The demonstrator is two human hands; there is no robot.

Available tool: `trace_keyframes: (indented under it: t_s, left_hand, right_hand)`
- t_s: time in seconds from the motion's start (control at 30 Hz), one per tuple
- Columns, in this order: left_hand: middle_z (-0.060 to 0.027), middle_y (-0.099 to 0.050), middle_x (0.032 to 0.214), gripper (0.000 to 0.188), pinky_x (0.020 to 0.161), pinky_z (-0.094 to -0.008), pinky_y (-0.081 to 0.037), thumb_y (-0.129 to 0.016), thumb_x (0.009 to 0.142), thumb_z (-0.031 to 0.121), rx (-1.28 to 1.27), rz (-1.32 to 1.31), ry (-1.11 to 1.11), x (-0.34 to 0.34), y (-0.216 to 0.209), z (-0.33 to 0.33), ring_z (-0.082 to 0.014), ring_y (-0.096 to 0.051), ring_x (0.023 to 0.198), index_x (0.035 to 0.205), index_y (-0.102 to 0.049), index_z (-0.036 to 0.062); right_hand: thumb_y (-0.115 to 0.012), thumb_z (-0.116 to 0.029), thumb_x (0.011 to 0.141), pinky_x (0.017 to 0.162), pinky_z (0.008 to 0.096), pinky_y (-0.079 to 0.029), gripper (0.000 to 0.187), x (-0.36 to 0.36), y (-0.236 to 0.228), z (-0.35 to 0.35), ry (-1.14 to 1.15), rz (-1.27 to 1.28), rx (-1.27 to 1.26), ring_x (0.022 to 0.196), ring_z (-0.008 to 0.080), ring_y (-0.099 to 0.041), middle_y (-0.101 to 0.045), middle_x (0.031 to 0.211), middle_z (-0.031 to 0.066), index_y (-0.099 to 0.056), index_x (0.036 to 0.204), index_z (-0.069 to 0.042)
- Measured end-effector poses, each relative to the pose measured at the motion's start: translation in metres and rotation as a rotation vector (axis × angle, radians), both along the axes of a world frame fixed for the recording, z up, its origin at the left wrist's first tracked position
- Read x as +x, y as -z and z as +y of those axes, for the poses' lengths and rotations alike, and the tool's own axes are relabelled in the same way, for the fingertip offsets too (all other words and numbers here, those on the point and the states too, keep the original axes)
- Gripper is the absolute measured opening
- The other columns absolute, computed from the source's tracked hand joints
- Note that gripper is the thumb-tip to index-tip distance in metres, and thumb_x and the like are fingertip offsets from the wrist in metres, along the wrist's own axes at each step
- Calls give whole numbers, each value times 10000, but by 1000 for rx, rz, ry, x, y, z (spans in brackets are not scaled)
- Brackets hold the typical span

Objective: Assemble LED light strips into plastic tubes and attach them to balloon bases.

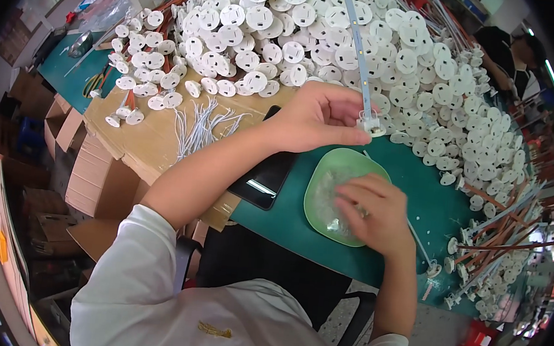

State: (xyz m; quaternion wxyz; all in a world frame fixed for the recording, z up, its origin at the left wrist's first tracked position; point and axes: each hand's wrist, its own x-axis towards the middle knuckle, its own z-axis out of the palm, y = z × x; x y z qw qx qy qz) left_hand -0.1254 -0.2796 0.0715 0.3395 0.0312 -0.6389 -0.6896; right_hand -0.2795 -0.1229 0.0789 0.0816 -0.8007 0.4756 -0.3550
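Note:
My left hand [324, 119] is closed around the lower end of a narrow LED strip [357, 41], which stands nearly upright. At the strip's bottom, by my fingertips, is a round white end cap [372, 126]. My right hand [379, 211] is over a light green bowl [311, 206], its fingers reaching down among small clear pieces [333, 225]. Motion smears those fingers, so whether they pinch a piece is not visible. Partly under my left forearm lies a black phone [264, 184]. A bundle of thin white wires [201, 130] rests on the cardboard to its left.
A large heap of white round caps [289, 36] covers the far side of the green table [285, 234]. More strips with caps [502, 239] are piled at the right. Flattened cardboard [141, 141] lies at left; cardboard boxes [102, 171] stand beyond the table edge. Another person [508, 58] is at far right.

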Motion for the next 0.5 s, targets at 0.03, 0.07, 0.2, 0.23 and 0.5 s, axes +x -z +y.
trace_keyframes:
  t_s: [0.03, 0.07, 0.2, 0.23, 0.5]
  left_hand:
    - [-23, -669, 921, 376, 746, -222, -513, -752, 817, 20, 20, -12, -26, 0, 0, 1, -57, -606, 839, 1172, -632, -10]
    - [-23, -669, 921, 376, 746, -222, -513, -752, 817, 20, 22, -13, -28, -1, 0, 1, -57, -606, 839, 1172, -632, -10]
    - [-14, -645, 876, 394, 736, -229, -511, -787, 794, 66, -62, -134, -21, -1, 3, 6, -59, -575, 797, 1147, -634, -14]
    - [-14, -639, 865, 400, 741, -234, -514, -799, 785, 82, -139, -155, -21, -1, 3, 7, -62, -570, 795, 1137, -635, -16]
    - [-63, -674, 964, 393, 838, -291, -521, -783, 761, 10, -169, -44, 111, 2, 2, 6, -133, -642, 938, 1118, -619, 0]
  right_hand:
    - [-755, -3, 701, 644, 328, -523, 247, 6, 2, 0, -2, -1, 3, 726, 253, -647, -676, 833, 77, -709, 938, -53]
    - [-748, -1, 701, 656, 338, -521, 230, 12, 6, 0, 22, 42, 32, 736, 256, -639, -671, 833, 76, -710, 921, -53]
    - [-736, -10, 709, 693, 354, -514, 184, 9, 17, 0, -56, 80, 123, 766, 251, -627, -665, 825, 74, -711, 886, -51]
    - [-736, -10, 709, 693, 354, -514, 184, 9, 19, 0, -56, 82, 121, 766, 251, -627, -665, 825, 74, -711, 886, -51]
    - [-727, 32, 741, 593, 271, -493, 96, -7, -1, 9, 160, -238, 207, 650, 171, -632, -694, 831, 92, -698, 823, -10]
